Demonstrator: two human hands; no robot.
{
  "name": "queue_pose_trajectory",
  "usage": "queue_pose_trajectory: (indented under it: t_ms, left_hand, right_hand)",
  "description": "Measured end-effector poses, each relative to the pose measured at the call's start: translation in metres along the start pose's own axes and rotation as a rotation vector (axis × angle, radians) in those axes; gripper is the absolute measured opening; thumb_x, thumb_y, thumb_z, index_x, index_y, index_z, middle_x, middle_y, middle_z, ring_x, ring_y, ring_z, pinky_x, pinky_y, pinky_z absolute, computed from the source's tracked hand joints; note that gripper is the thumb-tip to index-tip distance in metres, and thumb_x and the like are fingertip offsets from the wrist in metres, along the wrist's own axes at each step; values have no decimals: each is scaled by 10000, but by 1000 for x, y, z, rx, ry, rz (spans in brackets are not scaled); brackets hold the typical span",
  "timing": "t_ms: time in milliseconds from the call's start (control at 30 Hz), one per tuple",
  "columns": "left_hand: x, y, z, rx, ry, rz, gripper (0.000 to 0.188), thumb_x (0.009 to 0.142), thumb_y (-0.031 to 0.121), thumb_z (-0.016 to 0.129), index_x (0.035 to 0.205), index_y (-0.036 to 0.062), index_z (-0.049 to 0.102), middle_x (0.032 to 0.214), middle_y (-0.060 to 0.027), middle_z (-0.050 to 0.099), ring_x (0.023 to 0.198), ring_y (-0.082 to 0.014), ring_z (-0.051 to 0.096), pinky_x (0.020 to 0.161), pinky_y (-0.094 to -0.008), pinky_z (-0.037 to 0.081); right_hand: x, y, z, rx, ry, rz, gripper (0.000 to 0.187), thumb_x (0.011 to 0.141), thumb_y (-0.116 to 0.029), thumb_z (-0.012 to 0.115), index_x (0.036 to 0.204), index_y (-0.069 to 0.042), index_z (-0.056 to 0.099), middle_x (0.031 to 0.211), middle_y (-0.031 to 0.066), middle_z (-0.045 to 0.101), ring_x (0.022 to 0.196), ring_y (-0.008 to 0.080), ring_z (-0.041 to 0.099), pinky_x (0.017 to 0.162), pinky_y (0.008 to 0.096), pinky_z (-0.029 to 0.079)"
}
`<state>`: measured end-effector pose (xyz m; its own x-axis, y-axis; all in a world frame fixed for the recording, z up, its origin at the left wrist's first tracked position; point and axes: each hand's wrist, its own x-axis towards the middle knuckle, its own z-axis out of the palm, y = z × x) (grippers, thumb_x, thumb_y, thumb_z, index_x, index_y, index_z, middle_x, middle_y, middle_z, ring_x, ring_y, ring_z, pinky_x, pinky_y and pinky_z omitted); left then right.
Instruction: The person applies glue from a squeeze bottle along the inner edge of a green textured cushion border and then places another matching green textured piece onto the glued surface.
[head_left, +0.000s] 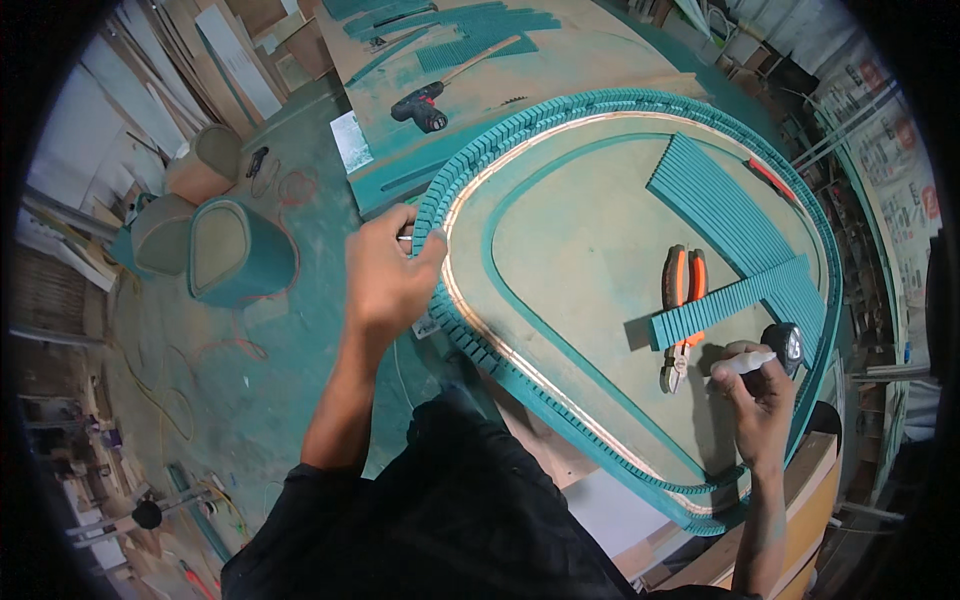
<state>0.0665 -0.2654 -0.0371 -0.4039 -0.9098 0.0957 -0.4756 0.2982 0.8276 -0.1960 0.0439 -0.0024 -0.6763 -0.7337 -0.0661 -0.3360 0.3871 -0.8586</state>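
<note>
The slotted rim [478,150] is gripped, seemingly steadied, by the left hand [385,268]; the white piece [748,362] pinched by the right hand [760,405] likely needs guiding.

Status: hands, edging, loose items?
Left hand gripping ribbed teal edging; right hand holding whitish piece. Edging runs around board. Pliers, ribbed strips lying inside.

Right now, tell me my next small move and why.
Probably bring the small white item in your right hand toward the slotted teal rim beside your left hand: the left hand grips that rim, while the item is held across the panel from it.
</note>
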Motion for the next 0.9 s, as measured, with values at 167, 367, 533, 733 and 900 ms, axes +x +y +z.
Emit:
queue_pose_trajectory:
  t_ms: [167, 367, 533, 733, 900]
  left_hand:
    - [0, -9, 3, -40, 77, 136, 192, 894, 57, 686, 1042, -63, 708, 767, -240, 637, 655, -227, 677, 638, -405, 501]
    - [1, -20, 18, 453, 433, 679, 201, 864, 78, 749, 1005, -50, 685, 686, -195, 614, 616, -444, 582, 640, -502, 489]
    - [5, -10, 16, 425, 298, 469, 166, 855, 88, 738, 904, -41, 645, 698, -248, 634, 626, -475, 601, 652, -526, 500]
    - [6, 3, 12, 351, 137, 221, 148, 855, 72, 699, 846, -49, 614, 645, -272, 616, 617, -499, 639, 650, -542, 529]
    - [6, 1, 13, 311, 116, 182, 143, 853, 71, 699, 860, -45, 614, 668, -275, 632, 647, -500, 654, 672, -540, 539]
  right_hand:
    - [43, -74, 27, -215, -203, -384, 211, 962, -123, 783, 1098, -2, 675, 922, 49, 658, 805, 90, 615, 710, 269, 516]
    - [115, -109, 102, -298, -417, -576, 220, 979, -111, 738, 1131, 24, 652, 885, 133, 676, 747, 203, 658, 655, 339, 517]
    - [154, -107, 149, -370, -566, -678, 159, 940, -26, 707, 1081, 19, 651, 921, 242, 708, 854, 458, 687, 749, 480, 531]
    - [172, -113, 169, -563, -553, -747, 152, 933, -104, 718, 921, 44, 754, 842, 275, 717, 826, 449, 723, 761, 479, 586]
    - [174, -126, 172, -658, -613, -644, 164, 910, -51, 727, 1060, 14, 714, 928, 265, 714, 885, 462, 688, 804, 490, 563]
